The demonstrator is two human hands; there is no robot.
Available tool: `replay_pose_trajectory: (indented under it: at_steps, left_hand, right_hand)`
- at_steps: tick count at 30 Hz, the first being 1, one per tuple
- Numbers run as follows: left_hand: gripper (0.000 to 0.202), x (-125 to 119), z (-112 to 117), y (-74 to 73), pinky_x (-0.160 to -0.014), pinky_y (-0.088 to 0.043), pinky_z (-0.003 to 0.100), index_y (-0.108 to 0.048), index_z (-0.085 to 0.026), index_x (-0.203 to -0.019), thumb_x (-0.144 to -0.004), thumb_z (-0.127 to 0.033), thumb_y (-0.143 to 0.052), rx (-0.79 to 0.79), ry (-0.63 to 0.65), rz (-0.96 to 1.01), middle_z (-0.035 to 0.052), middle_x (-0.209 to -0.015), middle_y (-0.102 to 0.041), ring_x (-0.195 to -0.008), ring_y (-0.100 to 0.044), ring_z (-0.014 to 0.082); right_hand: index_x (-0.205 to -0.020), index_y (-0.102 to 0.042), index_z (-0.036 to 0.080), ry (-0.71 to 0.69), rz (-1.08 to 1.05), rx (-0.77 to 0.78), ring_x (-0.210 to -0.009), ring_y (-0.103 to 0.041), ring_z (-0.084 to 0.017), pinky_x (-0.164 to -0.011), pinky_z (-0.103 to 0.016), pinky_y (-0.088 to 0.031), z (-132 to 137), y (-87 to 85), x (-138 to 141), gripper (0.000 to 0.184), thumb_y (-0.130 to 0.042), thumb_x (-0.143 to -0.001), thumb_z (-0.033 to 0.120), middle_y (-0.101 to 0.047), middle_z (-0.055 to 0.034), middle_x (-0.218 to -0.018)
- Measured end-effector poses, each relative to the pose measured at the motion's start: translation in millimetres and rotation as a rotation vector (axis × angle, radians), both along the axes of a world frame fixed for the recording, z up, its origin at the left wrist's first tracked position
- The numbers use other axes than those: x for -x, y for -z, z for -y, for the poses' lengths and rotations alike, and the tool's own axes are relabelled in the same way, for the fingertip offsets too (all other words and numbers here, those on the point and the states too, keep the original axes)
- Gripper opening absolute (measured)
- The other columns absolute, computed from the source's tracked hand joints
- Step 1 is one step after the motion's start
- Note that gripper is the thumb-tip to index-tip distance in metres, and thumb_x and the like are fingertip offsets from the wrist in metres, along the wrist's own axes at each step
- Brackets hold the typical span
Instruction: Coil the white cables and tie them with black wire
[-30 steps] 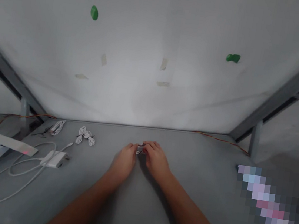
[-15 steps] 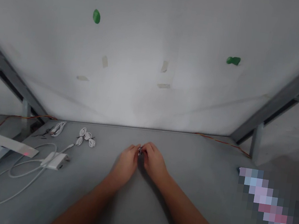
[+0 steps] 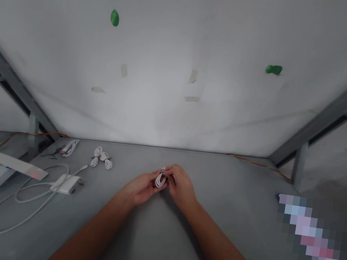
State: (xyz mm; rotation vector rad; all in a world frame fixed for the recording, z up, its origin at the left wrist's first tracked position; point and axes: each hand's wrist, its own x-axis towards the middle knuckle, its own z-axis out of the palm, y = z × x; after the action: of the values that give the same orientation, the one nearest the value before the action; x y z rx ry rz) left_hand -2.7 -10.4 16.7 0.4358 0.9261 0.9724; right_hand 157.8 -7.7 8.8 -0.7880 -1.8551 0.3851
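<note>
1. The cable point(image 3: 159, 182) sat in a coil between both hands, over the table point(image 3: 232, 191).
2. The left hand point(image 3: 141, 188) was curled, gripping the coil at its side; a light, steady hold likely served best, so the loops stayed together.
3. The right hand point(image 3: 182, 187) pinched the cable's upper end; the exact part was too small to tell.
4. Small fingertip moves, without tugging, probably suited this; a hard pull could have loosened the loops.
</note>
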Motion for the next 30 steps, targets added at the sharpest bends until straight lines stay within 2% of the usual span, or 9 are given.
replay_pose_trajectory:
  at_steps: [5, 11, 13, 16, 20, 22, 24, 28, 30]
  left_hand:
    - [0.020, 5, 0, 1.4, -0.090, -0.056, 0.028, -0.076, -0.014, -0.094, -0.101, -0.026, -0.061, -0.073, 0.092, -0.016, 0.0067, -0.094, -0.076, -0.085, -0.069, 0.0145]
    - [0.047, 8, 0, -0.2, -0.087, -0.055, 0.036, -0.076, -0.011, -0.106, -0.083, -0.051, -0.079, -0.389, 0.251, -0.356, 0.0151, -0.103, -0.076, -0.092, -0.070, 0.0222]
    - [0.042, 7, 1, -3.4, -0.090, -0.055, 0.039, -0.075, -0.013, -0.112, -0.084, -0.044, -0.078, -0.589, 0.221, -0.549, 0.0139, -0.106, -0.076, -0.096, -0.069, 0.0242]
    - [0.018, 6, 4, -7.7, -0.107, -0.047, 0.044, -0.080, -0.022, -0.101, -0.085, -0.023, -0.073, -0.892, 0.153, -0.820, 0.0104, -0.116, -0.071, -0.115, -0.062, 0.0262]
    - [0.034, 4, 11, -9.8, -0.112, -0.040, 0.047, -0.084, -0.030, -0.083, -0.087, -0.009, -0.057, -1.110, 0.107, -1.181, 0.0087, -0.125, -0.060, -0.124, -0.051, 0.0265]
    - [0.034, 5, 11, -10.7, -0.102, -0.045, 0.043, -0.084, -0.028, -0.085, -0.087, -0.013, -0.054, -1.035, 0.173, -1.139, 0.0095, -0.113, -0.061, -0.111, -0.054, 0.0249]
    - [0.037, 5, 9, -11.7, -0.087, -0.049, 0.036, -0.084, -0.024, -0.086, -0.093, -0.023, -0.048, -0.863, 0.283, -0.920, 0.0094, -0.096, -0.062, -0.093, -0.056, 0.0216]
    - [0.075, 5, 4, -10.2, -0.055, -0.037, 0.028, -0.079, -0.016, -0.082, -0.102, -0.059, -0.021, -0.341, 0.396, -0.421, 0.0106, -0.077, -0.064, -0.062, -0.047, 0.0158]
    - [0.069, 3, 3, -6.5, -0.051, -0.032, 0.025, -0.076, -0.016, -0.084, -0.096, -0.070, -0.035, -0.208, 0.370, -0.309, 0.0093, -0.079, -0.066, -0.058, -0.044, 0.0130]
  right_hand:
    - [-0.086, -0.061, 0.024, 0.014, -0.005, 0.062, -0.091, -0.067, -0.020, -0.082, -0.034, -0.055, 3, -7.5, -6, 0.018, -0.051, -0.094, 0.011, -0.071, -0.0058, -0.094]
    - [-0.082, -0.062, 0.023, 0.105, -0.093, 0.354, -0.076, -0.064, -0.020, -0.074, -0.034, -0.052, 8, -12.9, -7, 0.007, -0.060, -0.087, 0.019, -0.070, -0.0037, -0.080]
    - [-0.081, -0.060, 0.023, 0.077, -0.233, 0.545, -0.069, -0.062, -0.019, -0.066, -0.032, -0.050, 4, -10.9, -8, 0.009, -0.069, -0.078, 0.022, -0.069, -0.0020, -0.075]
    - [-0.081, -0.057, 0.023, -0.020, -0.491, 0.839, -0.057, -0.058, -0.016, -0.056, -0.029, -0.046, -4, -4.6, -12, 0.027, -0.077, -0.063, 0.023, -0.063, 0.0018, -0.065]
    - [-0.082, -0.055, 0.023, -0.068, -0.728, 1.001, -0.055, -0.058, -0.016, -0.056, -0.032, -0.048, -12, 3.1, -19, 0.039, -0.085, -0.057, 0.029, -0.064, 0.0014, -0.066]
    - [-0.082, -0.054, 0.023, -0.057, -0.758, 0.943, -0.057, -0.058, -0.016, -0.059, -0.033, -0.049, -12, 3.3, -20, 0.040, -0.085, -0.058, 0.031, -0.064, 0.0014, -0.067]
    - [-0.084, -0.054, 0.024, -0.069, -0.755, 0.859, -0.059, -0.058, -0.016, -0.061, -0.033, -0.049, -11, -0.1, -18, 0.039, -0.084, -0.061, 0.032, -0.063, 0.0024, -0.068]
    - [-0.088, -0.053, 0.024, -0.166, -0.634, 0.743, -0.065, -0.060, -0.017, -0.065, -0.032, -0.049, -4, -13.6, -13, 0.031, -0.078, -0.069, 0.029, -0.065, 0.0019, -0.073]
    - [-0.089, -0.055, 0.024, -0.161, -0.494, 0.676, -0.070, -0.061, -0.017, -0.067, -0.031, -0.049, 0, -18.8, -11, 0.025, -0.073, -0.072, 0.026, -0.065, 0.0016, -0.075]
